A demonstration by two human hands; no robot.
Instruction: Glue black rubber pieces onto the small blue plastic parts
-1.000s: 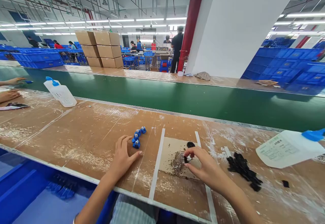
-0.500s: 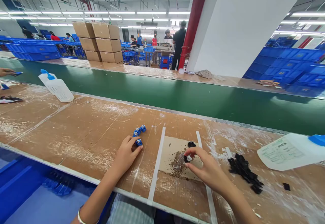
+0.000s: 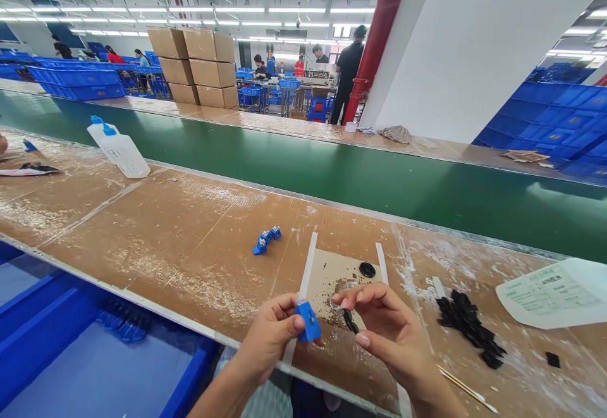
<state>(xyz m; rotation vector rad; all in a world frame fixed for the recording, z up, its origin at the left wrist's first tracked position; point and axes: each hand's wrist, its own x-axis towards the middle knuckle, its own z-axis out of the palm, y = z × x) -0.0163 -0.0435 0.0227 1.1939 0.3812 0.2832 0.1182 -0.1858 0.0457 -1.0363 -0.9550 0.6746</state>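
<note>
Presently, the left hand (image 3: 272,336) pinches one blue block (image 3: 309,321), the right hand (image 3: 391,329) one black disc (image 3: 350,322), with three blue pieces (image 3: 266,238) and one round black cap (image 3: 367,270) lying beyond.

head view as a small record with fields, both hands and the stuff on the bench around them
left hand: holds a blue part between thumb and fingers
right hand: holds a black part, seen edge-on
cardboard sheet: dark speckles, black disc near its far right corner
farther left: three small blue pieces together
right side: heap of black pieces, a bottle partly out of frame
</note>
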